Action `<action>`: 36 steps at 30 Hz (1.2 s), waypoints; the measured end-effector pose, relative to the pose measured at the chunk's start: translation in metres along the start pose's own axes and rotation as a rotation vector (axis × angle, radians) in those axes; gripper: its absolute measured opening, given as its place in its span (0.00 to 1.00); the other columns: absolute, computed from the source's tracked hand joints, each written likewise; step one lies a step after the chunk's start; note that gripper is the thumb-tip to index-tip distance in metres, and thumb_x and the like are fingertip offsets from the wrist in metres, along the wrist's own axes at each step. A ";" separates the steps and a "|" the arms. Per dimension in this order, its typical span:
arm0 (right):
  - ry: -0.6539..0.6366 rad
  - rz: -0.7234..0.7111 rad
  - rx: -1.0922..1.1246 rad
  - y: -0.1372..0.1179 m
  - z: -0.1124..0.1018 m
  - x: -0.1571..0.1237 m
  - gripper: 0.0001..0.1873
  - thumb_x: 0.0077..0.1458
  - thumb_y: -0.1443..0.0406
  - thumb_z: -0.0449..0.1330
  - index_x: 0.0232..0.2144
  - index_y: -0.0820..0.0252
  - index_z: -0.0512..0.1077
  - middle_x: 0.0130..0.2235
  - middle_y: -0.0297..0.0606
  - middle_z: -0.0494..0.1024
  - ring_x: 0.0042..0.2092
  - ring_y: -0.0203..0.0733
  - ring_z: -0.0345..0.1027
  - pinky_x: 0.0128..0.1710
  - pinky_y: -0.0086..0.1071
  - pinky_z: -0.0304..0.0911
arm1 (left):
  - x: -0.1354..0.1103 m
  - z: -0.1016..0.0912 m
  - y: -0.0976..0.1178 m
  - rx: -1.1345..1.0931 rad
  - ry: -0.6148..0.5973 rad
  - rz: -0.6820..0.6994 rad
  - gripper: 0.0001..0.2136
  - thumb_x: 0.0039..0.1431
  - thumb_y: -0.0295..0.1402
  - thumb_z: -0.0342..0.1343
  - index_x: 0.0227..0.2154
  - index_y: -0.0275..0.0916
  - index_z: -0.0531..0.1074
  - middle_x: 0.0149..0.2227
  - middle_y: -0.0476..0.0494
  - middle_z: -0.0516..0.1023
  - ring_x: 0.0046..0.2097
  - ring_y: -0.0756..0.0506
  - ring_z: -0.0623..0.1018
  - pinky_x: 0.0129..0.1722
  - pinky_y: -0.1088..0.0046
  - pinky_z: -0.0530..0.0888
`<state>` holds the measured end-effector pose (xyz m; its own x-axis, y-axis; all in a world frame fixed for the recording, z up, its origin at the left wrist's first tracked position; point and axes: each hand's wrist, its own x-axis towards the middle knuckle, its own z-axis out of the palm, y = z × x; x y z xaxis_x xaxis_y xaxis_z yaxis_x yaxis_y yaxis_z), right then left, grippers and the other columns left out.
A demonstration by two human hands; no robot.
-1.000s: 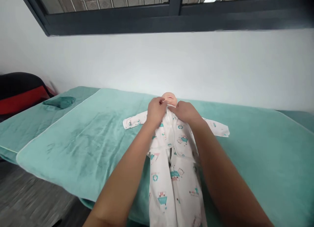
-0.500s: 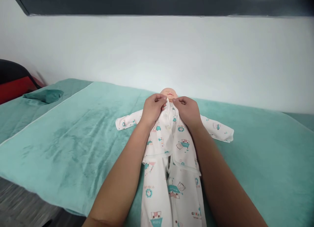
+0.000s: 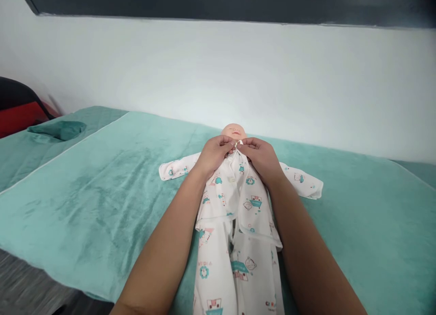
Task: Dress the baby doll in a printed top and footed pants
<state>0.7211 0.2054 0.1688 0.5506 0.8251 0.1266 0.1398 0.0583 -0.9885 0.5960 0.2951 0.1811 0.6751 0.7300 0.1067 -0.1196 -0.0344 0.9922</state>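
A baby doll (image 3: pixel 233 132) lies on its back on a teal towel (image 3: pixel 102 183), dressed in a white printed sleepsuit (image 3: pixel 235 224) with sleeves spread to both sides. My left hand (image 3: pixel 214 153) pinches the left edge of the suit's collar just below the doll's chin. My right hand (image 3: pixel 260 157) pinches the right edge of the collar. The two hands meet at the neck opening, fingertips almost touching. Lower down, the front of the suit hangs partly apart between the legs.
The towel covers a padded table against a white wall (image 3: pixel 238 78). A folded dark green cloth (image 3: pixel 57 130) lies at the far left, beside a red and black object (image 3: pixel 17 112). A dark window frame (image 3: pixel 218 6) runs along the top. Grey floor (image 3: pixel 27 292) shows at the lower left.
My hands have drawn together at the collar, closing the gap between the two edges under the doll's chin. The view has tilted down since a second ago.
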 end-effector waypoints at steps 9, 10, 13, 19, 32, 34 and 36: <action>0.034 -0.046 -0.096 -0.006 0.000 -0.004 0.22 0.44 0.55 0.69 0.42 0.58 0.79 0.36 0.39 0.82 0.39 0.45 0.75 0.39 0.37 0.69 | 0.000 0.000 -0.001 -0.002 -0.004 0.022 0.05 0.57 0.32 0.59 0.29 0.37 0.74 0.25 0.51 0.70 0.28 0.52 0.66 0.30 0.75 0.62; 0.034 -0.057 -0.092 -0.006 0.001 -0.005 0.22 0.44 0.56 0.69 0.42 0.59 0.79 0.37 0.40 0.82 0.40 0.46 0.75 0.40 0.38 0.69 | 0.000 0.000 -0.001 0.011 0.000 0.026 0.04 0.57 0.31 0.59 0.29 0.37 0.74 0.26 0.51 0.70 0.28 0.52 0.66 0.30 0.75 0.63; 0.025 -0.066 -0.063 -0.005 0.002 -0.004 0.18 0.45 0.56 0.67 0.39 0.59 0.80 0.37 0.41 0.82 0.40 0.46 0.75 0.40 0.39 0.70 | 0.002 0.001 -0.002 0.063 0.016 0.028 0.03 0.55 0.30 0.59 0.29 0.37 0.74 0.27 0.50 0.72 0.29 0.52 0.68 0.31 0.75 0.64; 0.051 -0.024 0.004 0.004 -0.002 0.003 0.17 0.44 0.60 0.66 0.38 0.59 0.79 0.36 0.39 0.82 0.36 0.42 0.74 0.36 0.36 0.68 | 0.003 -0.001 -0.002 0.065 0.014 0.022 0.02 0.52 0.29 0.60 0.26 0.37 0.74 0.25 0.51 0.72 0.28 0.52 0.68 0.31 0.75 0.64; 0.075 -0.100 -0.034 0.001 0.000 0.000 0.13 0.45 0.62 0.65 0.36 0.57 0.76 0.39 0.36 0.79 0.38 0.40 0.71 0.40 0.35 0.65 | 0.004 0.003 -0.003 0.077 0.074 -0.002 0.05 0.51 0.30 0.63 0.32 0.37 0.78 0.30 0.47 0.79 0.32 0.50 0.74 0.34 0.74 0.69; 0.072 -0.128 -0.083 -0.002 0.001 0.000 0.12 0.45 0.62 0.64 0.35 0.57 0.75 0.41 0.36 0.79 0.39 0.40 0.71 0.42 0.35 0.64 | 0.004 0.004 -0.002 0.081 0.102 -0.015 0.06 0.50 0.31 0.65 0.32 0.37 0.77 0.29 0.48 0.78 0.31 0.50 0.74 0.32 0.75 0.69; 0.073 -0.140 -0.135 -0.005 0.002 -0.002 0.11 0.44 0.64 0.63 0.35 0.57 0.75 0.41 0.34 0.78 0.37 0.38 0.69 0.41 0.34 0.63 | 0.003 0.004 -0.001 0.087 0.122 -0.022 0.07 0.49 0.32 0.66 0.30 0.37 0.77 0.28 0.48 0.78 0.30 0.51 0.73 0.31 0.75 0.68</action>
<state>0.7181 0.2047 0.1733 0.5758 0.7709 0.2725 0.3254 0.0897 -0.9413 0.6016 0.2947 0.1809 0.5831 0.8084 0.0811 -0.0384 -0.0723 0.9966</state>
